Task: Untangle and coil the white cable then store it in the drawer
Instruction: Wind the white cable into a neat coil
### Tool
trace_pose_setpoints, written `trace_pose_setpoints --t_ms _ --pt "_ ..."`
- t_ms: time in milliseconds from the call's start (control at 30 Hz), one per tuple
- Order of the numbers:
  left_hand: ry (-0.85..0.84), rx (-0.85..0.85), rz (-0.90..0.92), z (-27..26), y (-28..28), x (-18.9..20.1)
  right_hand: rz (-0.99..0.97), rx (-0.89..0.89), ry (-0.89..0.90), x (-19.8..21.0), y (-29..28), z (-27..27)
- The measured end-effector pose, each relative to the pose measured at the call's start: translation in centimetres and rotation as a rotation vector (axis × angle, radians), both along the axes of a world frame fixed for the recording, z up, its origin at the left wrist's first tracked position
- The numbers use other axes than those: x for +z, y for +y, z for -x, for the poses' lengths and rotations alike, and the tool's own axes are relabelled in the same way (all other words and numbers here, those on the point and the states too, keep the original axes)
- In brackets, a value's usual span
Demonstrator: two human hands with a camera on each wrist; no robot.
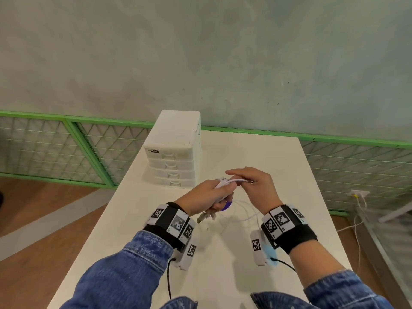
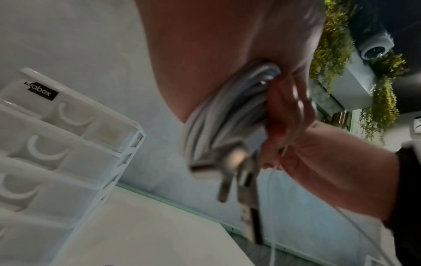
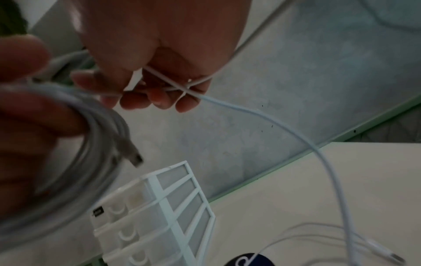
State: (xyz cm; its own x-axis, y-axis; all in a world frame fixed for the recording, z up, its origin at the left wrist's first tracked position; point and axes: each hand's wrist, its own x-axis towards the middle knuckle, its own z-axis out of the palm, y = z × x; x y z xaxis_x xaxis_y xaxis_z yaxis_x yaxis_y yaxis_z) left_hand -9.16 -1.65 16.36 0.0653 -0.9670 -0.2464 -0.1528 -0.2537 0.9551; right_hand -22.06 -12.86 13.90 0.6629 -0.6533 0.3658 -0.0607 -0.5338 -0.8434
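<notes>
The left hand [image 1: 206, 196] is curled round a bundle of finished loops of the white cable [image 1: 223, 184], held above the middle of the desk [image 1: 256, 152], with a connector hanging below the fist. The right hand [image 1: 252, 186] sits just beside it on the right, fingers bent and pinching the free strand where it leaves the coil. From that pinch the loose tail drops toward the person and to the right, lying in slack curves on the desk between the 2 wrists; in the right wrist view its far plug [image 3: 387, 254] rests on the surface near a dark round object [image 3: 248, 260] whose nature is unclear. So the remaining length lies below and right of the coil, and the right hand looks best placed to feed it. The drawer unit [image 1: 176, 150] stands at the far left edge of the desk, beyond the left hand, all 4 drawers apparently closed
</notes>
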Motion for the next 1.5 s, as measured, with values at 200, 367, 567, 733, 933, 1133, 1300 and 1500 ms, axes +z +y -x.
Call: trace_pose_setpoints --t_ms 200,367,567,733,933,1133,1300,1500 --pt "0.223 -0.037 -0.024 -0.2 0.3 1.2 -0.087 -0.027 0.025 -0.6 0.1 0.1" --pt "0.630 -0.047 0.104 -1.6 0.5 2.4 -0.146 -0.127 0.106 -1.9 -0.2 1.0" --pt "0.936 -0.068 0.314 -1.2 0.2 4.6 -0.137 -0.107 0.134 -3.5 0.5 0.8" --pt "1.108 0.066 0.491 -1.8 0.0 5.8 -0.073 -0.156 -0.033 -2.7 1.4 0.5" --pt "1.142 0.229 0.589 -3.2 0.2 5.8 -0.036 -0.240 -0.079 -1.9 1.3 -0.4" --pt "1.047 0.403 0.622 -2.5 -0.3 5.8 -0.033 -0.010 0.231 -3.4 2.5 -1.2" --pt "0.898 0.705 0.625 -3.1 -0.9 5.2 -0.059 0.106 0.339 -3.7 3.6 -1.3" --pt "0.259 0.838 0.594 -3.4 -0.9 3.6 -0.027 0.162 0.329 -2.3 3.9 -1.3"
